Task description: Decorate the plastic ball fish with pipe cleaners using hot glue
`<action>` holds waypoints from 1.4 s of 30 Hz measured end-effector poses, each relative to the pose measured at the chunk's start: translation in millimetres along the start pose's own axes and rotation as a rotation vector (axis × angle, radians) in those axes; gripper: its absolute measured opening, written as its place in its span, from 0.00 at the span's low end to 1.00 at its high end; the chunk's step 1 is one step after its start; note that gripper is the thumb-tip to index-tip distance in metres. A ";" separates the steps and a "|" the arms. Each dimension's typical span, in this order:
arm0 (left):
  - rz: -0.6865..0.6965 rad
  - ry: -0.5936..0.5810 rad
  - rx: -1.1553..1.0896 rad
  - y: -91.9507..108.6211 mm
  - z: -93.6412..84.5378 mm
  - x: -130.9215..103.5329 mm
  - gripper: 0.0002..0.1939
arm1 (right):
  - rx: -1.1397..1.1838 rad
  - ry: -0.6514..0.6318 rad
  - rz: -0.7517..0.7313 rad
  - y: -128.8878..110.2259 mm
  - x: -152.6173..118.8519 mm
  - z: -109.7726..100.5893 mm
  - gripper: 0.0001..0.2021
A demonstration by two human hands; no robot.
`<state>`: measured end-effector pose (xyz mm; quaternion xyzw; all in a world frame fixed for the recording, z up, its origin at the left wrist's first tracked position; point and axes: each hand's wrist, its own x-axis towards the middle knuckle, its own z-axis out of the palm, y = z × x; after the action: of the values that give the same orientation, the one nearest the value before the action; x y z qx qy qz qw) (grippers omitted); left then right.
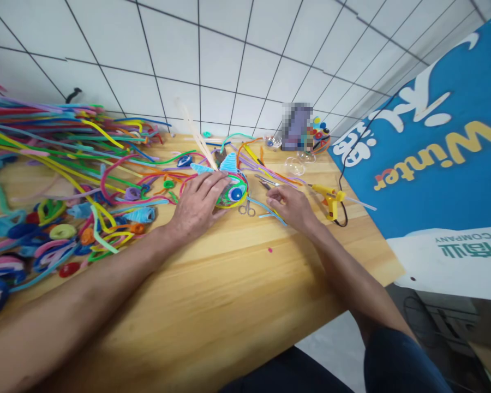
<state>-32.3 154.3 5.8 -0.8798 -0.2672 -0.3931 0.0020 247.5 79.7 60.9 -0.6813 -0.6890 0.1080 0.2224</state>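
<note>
A fish-like figure of coiled pipe cleaners (231, 192), green and yellow-edged with a blue eye and light blue fin-like pieces, lies on the wooden table. My left hand (202, 201) grips it from the left, fingers over its top and thumb low at the near side. Just right of it, my right hand (288, 204) is closed in a pinch. A thin dark pointed tip and a silver tool (267, 180) show by its fingertips; I cannot make out which of these, if any, it holds. Scissors (246, 209), their grey handles visible, lie between my hands.
Loose pipe cleaners (106, 131) and coiled pieces (61, 232) spread over the left side. A yellow glue gun (329, 201) with a black cord lies right of my right hand. Clear plastic domes (294, 165) and a blurred purple device (297, 126) stand near the tiled wall.
</note>
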 end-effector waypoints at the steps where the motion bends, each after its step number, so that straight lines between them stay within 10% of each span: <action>1: -0.010 -0.010 -0.008 0.1 0.2 -0.1 0.33 | -0.055 -0.020 0.037 -3.5 5.3 3.5 0.07; 7: -0.036 -0.029 -0.046 0.4 -0.4 -0.9 0.35 | -0.277 -0.297 0.098 -21.4 21.3 14.1 0.08; 15: -0.076 -0.060 -0.053 1.3 -0.2 -0.7 0.35 | -0.406 0.007 0.154 -24.2 18.8 7.2 0.10; 21: -0.081 -0.066 -0.040 2.9 -1.0 -0.3 0.33 | -0.340 -0.256 0.235 -53.9 21.3 29.6 0.18; 29: -0.058 -0.056 -0.002 3.3 -0.8 0.1 0.32 | -0.259 -0.218 0.319 -53.2 24.7 24.4 0.12; 42: -0.041 -0.095 -0.027 -0.8 -0.6 0.0 0.31 | 0.841 0.098 0.158 -39.6 0.8 -15.9 0.16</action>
<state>-33.0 154.9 6.1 -0.8917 -0.2793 -0.3547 -0.0307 219.5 76.1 92.8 -0.5862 -0.5193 0.3639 0.5042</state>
